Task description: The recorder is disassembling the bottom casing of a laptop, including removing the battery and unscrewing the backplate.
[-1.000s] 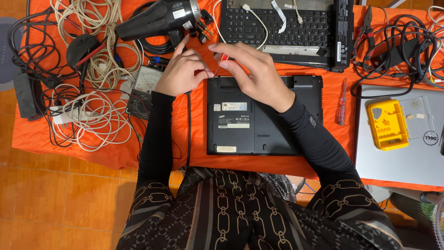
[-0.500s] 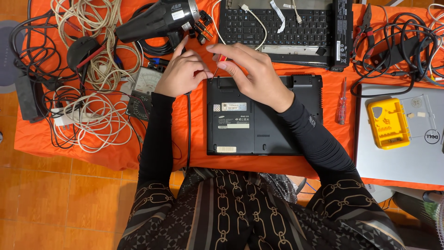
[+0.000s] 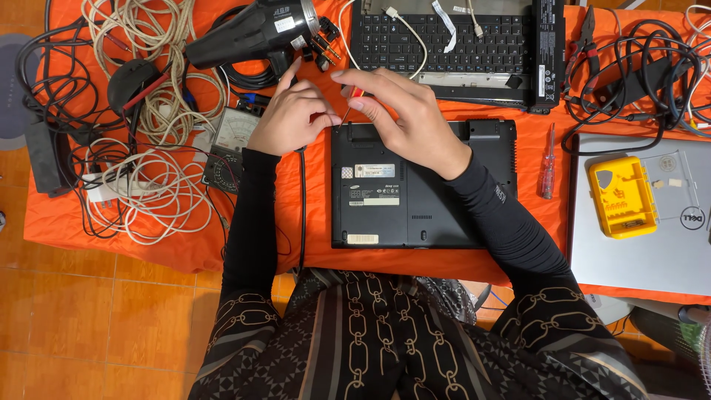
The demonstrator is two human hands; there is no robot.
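A black laptop (image 3: 422, 192) lies upside down on the orange cloth (image 3: 185, 244) in front of me. My right hand (image 3: 404, 118) grips a small red-handled screwdriver (image 3: 350, 102), its thin shaft pointing down at the laptop's far left corner. My left hand (image 3: 290, 115) rests beside that corner, its fingers curled near the screwdriver tip; whether it holds anything is hidden.
A black heat gun (image 3: 252, 33) and tangled cables (image 3: 141, 111) lie far left, an analog meter (image 3: 229, 144) by my left wrist. A detached keyboard (image 3: 452, 44) sits at the back. Right: red screwdriver (image 3: 548, 161), yellow bit case (image 3: 622, 196) on a silver laptop (image 3: 644, 244), pliers (image 3: 581, 41).
My right hand and the screwdriver have tipped down so the tip meets the laptop's far left corner. My left hand stays beside it.
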